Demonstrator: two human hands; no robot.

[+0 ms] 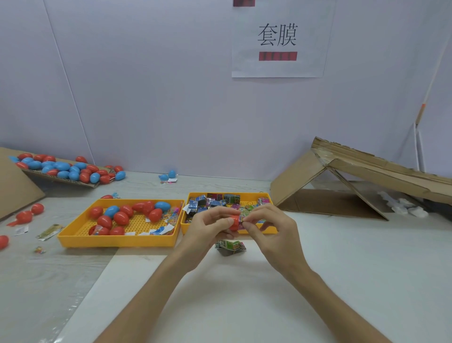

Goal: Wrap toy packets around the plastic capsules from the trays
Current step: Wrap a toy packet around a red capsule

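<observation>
Left hand (208, 227), right hand (269, 229) round capsule (235, 223)

The only legible writing stands on a white paper sheet (278, 68) fixed to the wall: two large black Chinese characters (277, 35), 套膜, printed in the sheet's upper half. Just below them, on the same sheet, sits a red bar (277, 56) whose content is blurred into blocks (nothing in it can be read). Above the sheet's top left corner, a second red strip (243, 3) is blurred likewise. Well below the sheet, the toy packets (215, 198) in the yellow tray (252, 195) and a green packet (231, 245) lying lower still carry colourful print, too small to make out.
</observation>
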